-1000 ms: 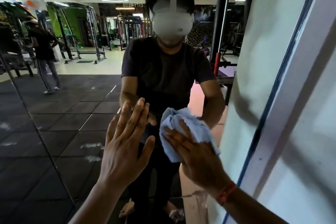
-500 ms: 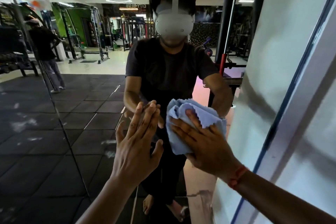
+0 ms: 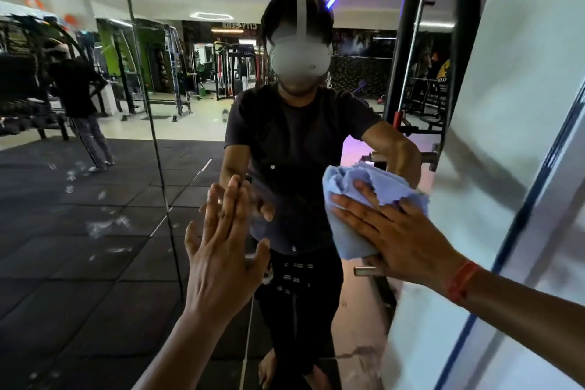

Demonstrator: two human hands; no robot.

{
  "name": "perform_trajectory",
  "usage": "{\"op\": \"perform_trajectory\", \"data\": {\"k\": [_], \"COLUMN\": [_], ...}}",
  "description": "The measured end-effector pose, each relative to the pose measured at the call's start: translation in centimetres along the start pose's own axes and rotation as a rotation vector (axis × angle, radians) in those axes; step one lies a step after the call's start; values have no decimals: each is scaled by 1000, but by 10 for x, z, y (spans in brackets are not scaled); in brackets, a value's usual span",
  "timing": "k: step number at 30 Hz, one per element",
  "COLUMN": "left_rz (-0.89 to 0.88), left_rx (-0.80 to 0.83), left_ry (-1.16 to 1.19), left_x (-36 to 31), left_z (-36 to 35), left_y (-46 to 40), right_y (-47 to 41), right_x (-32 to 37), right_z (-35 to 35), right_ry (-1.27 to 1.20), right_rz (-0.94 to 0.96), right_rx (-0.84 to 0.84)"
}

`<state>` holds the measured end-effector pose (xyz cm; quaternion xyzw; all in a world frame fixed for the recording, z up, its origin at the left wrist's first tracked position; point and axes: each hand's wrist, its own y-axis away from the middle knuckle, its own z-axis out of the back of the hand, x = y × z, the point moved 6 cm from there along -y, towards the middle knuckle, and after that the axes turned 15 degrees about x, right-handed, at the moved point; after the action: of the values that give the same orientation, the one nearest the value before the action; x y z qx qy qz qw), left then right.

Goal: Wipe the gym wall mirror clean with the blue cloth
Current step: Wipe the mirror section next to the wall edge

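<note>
Right hand [image 3: 408, 241] is laid flat on the blue cloth [image 3: 364, 196], fingers [image 3: 357, 218] straight and spread, cloth pressed against the mirror [image 3: 95, 263]. Cloth is bunched, sitting near the mirror's right edge, just beside the white wall panel [image 3: 506, 104]. A red band [image 3: 459, 282] is seen on the right wrist.

Left hand [image 3: 221, 250] is held flat against the glass, fingers straight and close together, thumb out to the side, nothing held. It is placed left of the cloth, apart from it.

White smudges [image 3: 104, 226] are seen on the glass left of the left hand. A vertical seam [image 3: 152, 127] between mirror panels is seen there too.

Reflected in the mirror: the person in a dark t-shirt [image 3: 294, 152], black floor mats, gym racks, a second person [image 3: 79, 104] standing far left.
</note>
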<state>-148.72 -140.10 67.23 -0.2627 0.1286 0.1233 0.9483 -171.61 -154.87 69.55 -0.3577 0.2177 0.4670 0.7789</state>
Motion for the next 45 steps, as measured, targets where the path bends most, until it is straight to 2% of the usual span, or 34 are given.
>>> {"op": "perform_trajectory", "data": {"k": [3,5,8,10,17,23,31,37,45], "left_rz": [-12,-14,-7,-21,-41,-3,-21,-33,-14], "left_rx": [-11,-15,-4,-15,-65,-131,-122,-144,-168], "left_ry": [11,15,11,15,-2,57,37,77,70], "left_x": [12,18,22,22,27,27,36,33,42], "left_z": [5,6,6,6,1,9,14,12,12], "left_y": [2,2,1,1,-3,-9,-8,-6,-6], "right_y": [32,14,-47,-70,-20,-112,-61,-129,-49], "right_x": [-17,-5,35,45,-3,47,-3,45,-14], "right_z": [-9,-2,31,44,25,85,52,85,34], "right_ry": [58,39,-81,-78,121,-45,118,26,127], "right_rz": [-32,-55,-18,24,50,156,164,206,265], "right_rx": [90,93,26,1,6,-111,-86,-125,-80]}}
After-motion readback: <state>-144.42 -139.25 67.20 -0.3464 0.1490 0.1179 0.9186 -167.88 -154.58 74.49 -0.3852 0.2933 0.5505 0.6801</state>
